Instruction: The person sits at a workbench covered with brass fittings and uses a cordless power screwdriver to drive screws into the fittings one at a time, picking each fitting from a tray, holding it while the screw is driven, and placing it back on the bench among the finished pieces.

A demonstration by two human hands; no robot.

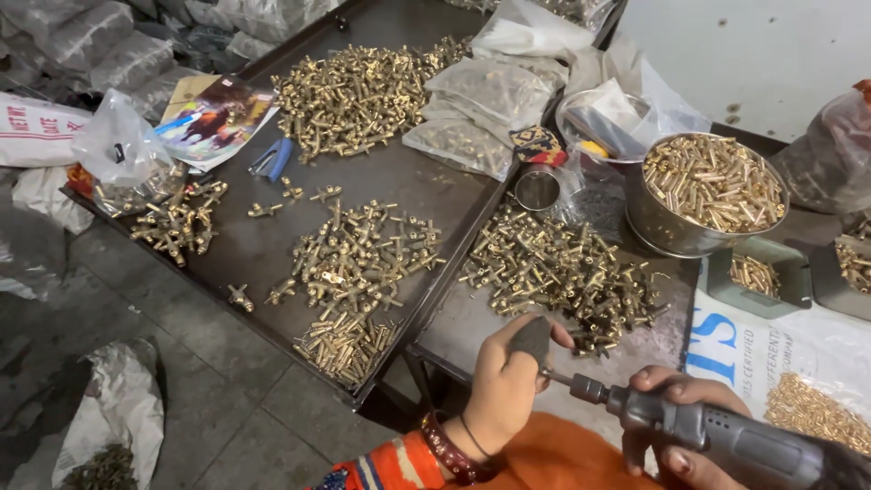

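While the left hand (505,381) pinches a small workpiece at the table (472,327) edge, the right hand (676,426), closed around the grey rotary tool (717,436), ought to hold its bit square and steady against it.

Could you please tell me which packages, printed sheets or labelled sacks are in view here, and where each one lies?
Clear plastic packets: stacked at the tray's far right, filled with small brass parts.
Printed sheet: far left of the tray, colourful picture.
White sack: left edge, red lettering.
White sack: right, under the grey bins, blue lettering.
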